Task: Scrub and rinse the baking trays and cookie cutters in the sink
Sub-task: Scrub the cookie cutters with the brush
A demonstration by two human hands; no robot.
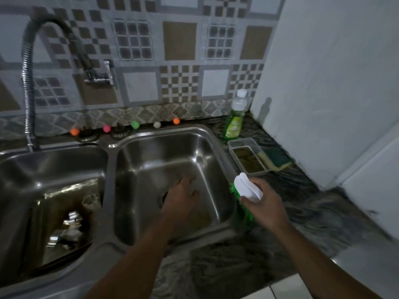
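A double steel sink fills the view. My left hand (180, 198) reaches down into the right basin (151, 160), fingers spread and relaxed near the drain, holding nothing that I can make out. My right hand (262, 203) grips a scrub brush (248, 190) with a white handle and green bristles, held over the basin's right rim. In the left basin (28, 169) lies a dark baking tray (43, 223) with shiny metal pieces (71, 225) on it, blurred.
A flexible spring tap (28, 87) arches over the left basin. A green dish soap bottle (235, 117), a clear plastic tub (248, 156) and a yellow-green sponge (276, 158) stand on the dark counter at right. Small coloured balls (135, 125) line the back ledge.
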